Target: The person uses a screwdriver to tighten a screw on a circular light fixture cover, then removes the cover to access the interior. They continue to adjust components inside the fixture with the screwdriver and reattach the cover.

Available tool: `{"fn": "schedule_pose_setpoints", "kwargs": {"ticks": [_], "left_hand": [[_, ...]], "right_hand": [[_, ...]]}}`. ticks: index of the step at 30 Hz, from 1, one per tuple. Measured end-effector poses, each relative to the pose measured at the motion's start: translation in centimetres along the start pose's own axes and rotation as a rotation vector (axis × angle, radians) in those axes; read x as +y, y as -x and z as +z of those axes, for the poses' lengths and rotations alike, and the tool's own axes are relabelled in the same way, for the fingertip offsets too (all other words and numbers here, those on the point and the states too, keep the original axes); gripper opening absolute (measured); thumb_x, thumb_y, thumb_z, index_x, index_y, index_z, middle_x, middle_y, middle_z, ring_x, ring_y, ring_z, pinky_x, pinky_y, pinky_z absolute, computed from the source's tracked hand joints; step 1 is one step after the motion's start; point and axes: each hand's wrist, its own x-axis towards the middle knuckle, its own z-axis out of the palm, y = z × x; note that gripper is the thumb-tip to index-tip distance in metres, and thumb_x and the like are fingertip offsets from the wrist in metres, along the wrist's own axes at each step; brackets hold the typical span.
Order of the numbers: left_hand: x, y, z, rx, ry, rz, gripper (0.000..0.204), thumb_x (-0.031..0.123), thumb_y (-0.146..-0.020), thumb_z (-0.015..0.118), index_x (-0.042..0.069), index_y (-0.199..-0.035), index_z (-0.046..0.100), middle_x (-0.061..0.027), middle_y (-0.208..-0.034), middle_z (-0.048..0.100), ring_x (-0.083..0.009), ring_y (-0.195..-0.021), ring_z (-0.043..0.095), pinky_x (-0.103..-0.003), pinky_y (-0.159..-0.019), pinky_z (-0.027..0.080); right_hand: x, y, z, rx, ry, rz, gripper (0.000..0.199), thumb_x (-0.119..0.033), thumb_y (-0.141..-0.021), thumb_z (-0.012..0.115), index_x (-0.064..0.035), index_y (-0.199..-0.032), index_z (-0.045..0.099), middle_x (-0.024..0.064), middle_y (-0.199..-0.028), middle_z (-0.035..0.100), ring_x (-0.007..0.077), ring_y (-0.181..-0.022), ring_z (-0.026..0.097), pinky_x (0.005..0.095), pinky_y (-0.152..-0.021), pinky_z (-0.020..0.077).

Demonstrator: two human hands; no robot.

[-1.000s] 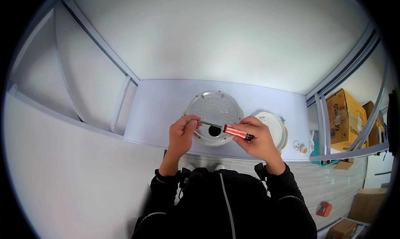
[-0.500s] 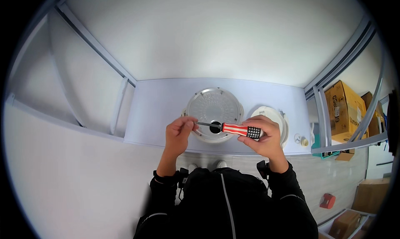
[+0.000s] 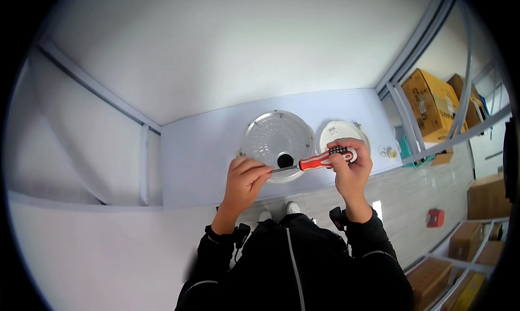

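A screwdriver (image 3: 318, 161) with a red, white and black handle lies crosswise over the near part of a round metal housing (image 3: 259, 140). My right hand (image 3: 353, 167) is wrapped round its handle. The fingers of my left hand (image 3: 246, 180) pinch the tip end of the metal shaft; whether a screw sits there is hidden. Below the shaft, the housing shows a dark round hole (image 3: 285, 160) and a ribbed silvery face. Behind my right hand sits a round white cover (image 3: 337, 131), partly hidden.
A small round yellowish piece (image 3: 391, 153) and a clear disc (image 3: 382, 150) lie at the table's right end. The table (image 3: 189, 159) meets grey frame rails at both sides. Beyond stand cardboard boxes (image 3: 430, 108) and a teal crate (image 3: 405, 148). A red object (image 3: 435, 218) rests on the floor.
The view has turned, so the table now slopes up to the right. The screwdriver's handle has rolled in my right hand and tilted upward; my left fingers have closed further over the shaft's tip.
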Motion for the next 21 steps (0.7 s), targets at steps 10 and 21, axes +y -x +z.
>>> {"fn": "schedule_pose_setpoints", "kwargs": {"ticks": [10, 21], "left_hand": [[-2.0, 0.8, 1.1, -0.049, 0.01, 0.161, 0.021, 0.019, -0.081, 0.087, 0.014, -0.1, 0.081, 0.0038, -0.114, 0.072, -0.0272, -0.127, 0.057, -0.056, -0.116, 0.028], [-3.3, 0.6, -0.1, -0.147, -0.039, 0.197, 0.025, 0.017, -0.08, 0.085, 0.011, -0.104, 0.081, 0.0002, -0.115, 0.072, -0.0271, -0.121, 0.063, -0.053, -0.115, 0.033]], "right_hand": [[-2.4, 2.5, 3.1, 0.051, 0.339, -0.312, 0.036, -0.01, -0.081, 0.093, -0.0005, -0.104, 0.068, 0.0097, -0.097, 0.074, 0.0168, -0.085, 0.07, 0.0294, -0.076, 0.0551], [-4.0, 2.5, 6.6, 0.034, 0.577, -0.378, 0.04, -0.026, -0.079, 0.096, -0.003, -0.099, 0.069, 0.0078, -0.086, 0.07, 0.0179, -0.065, 0.067, 0.0286, -0.058, 0.0514]]}}
